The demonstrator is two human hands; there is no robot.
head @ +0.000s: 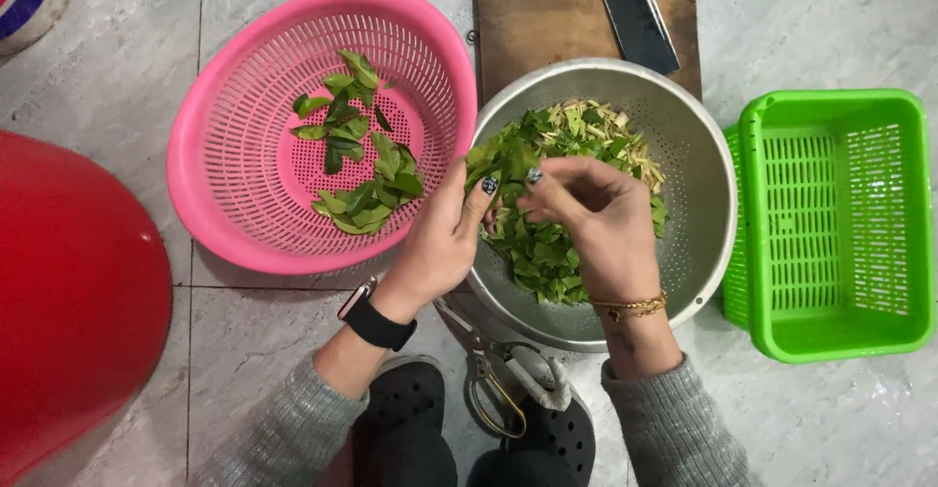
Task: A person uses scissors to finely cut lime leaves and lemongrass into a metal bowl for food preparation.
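**Leaves pinched over the steel colander**

While both hands meet above the steel colander [699,204], a green leaf [500,160] is pinched between the fingertips of the left hand [440,243] and the right hand [596,218], the other fingers loosely curled. Chopped leaves and pale stalk pieces are heaped in the colander. Whole leaves are scattered in the pink basket [210,169] at its left edge. The green basket [831,223] is set at its right.

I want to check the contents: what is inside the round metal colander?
Inside the round metal colander lie green leaves and pale chopped pieces. Both hands cover part of the pile.
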